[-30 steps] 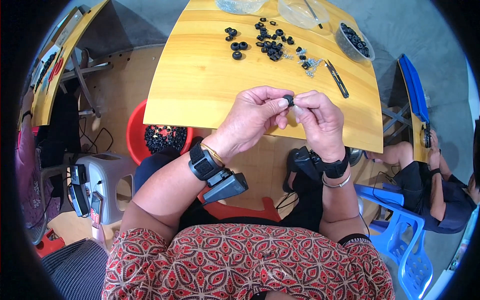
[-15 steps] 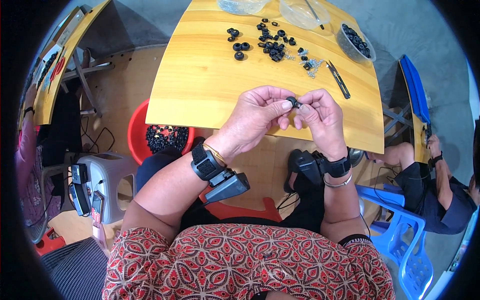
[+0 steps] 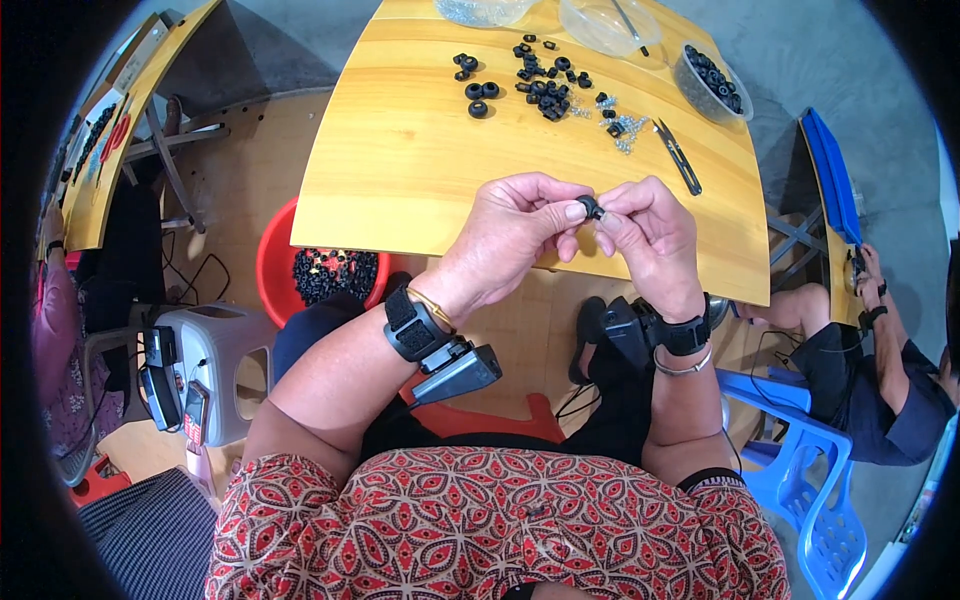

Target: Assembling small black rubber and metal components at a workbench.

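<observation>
Above the near edge of the wooden table [image 3: 390, 190], my left hand [image 3: 515, 230] pinches a small round black plastic part [image 3: 588, 205] between thumb and fingers. The thumb and forefinger of my right hand [image 3: 650, 230] are closed at the right side of that same part, on its narrow end. Whether a second small piece sits between the right fingertips is hidden. Beyond my hands lie a pile of loose black parts [image 3: 548, 98], several round black knobs [image 3: 478, 109] and a scatter of tiny clear or silvery pieces [image 3: 628, 130].
Black thread snips [image 3: 677, 158] lie right of the pile. A clear tub [image 3: 712, 85] of black parts stands at the table's right edge; another clear bowl [image 3: 610, 25] is behind. Below left is a red basin [image 3: 275, 262]. Other people sit at both sides, near a blue chair [image 3: 800, 470].
My right hand has shifted slightly to the right and turned a little at the wrist. The black part is still in my left fingers, and more of its narrow end shows.
</observation>
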A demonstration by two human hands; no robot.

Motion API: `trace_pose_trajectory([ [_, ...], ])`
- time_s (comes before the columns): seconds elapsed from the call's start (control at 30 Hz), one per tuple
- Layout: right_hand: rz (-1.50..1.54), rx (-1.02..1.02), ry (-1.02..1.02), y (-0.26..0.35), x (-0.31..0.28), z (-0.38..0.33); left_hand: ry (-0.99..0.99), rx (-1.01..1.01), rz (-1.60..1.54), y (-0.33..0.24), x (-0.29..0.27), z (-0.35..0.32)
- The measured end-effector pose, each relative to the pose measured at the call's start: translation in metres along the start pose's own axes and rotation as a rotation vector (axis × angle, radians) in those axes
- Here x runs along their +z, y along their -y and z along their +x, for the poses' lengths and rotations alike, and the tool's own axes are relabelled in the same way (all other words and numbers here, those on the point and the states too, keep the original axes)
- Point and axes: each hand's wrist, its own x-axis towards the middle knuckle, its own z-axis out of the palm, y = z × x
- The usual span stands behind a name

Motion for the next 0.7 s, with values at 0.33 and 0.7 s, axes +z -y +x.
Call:
trace_pose_trajectory([
  [0.33, 0.007, -0.045, -0.028, -0.003, 0.005, -0.001, -0.009, 0.018, 0.028, 0.000, 0.001, -0.002],
  [0.7, 0.320, 0.093, -0.103, -0.006, 0.013, -0.002, -0.030, 0.057, 0.016, 0.001, 0.003, -0.002],
])
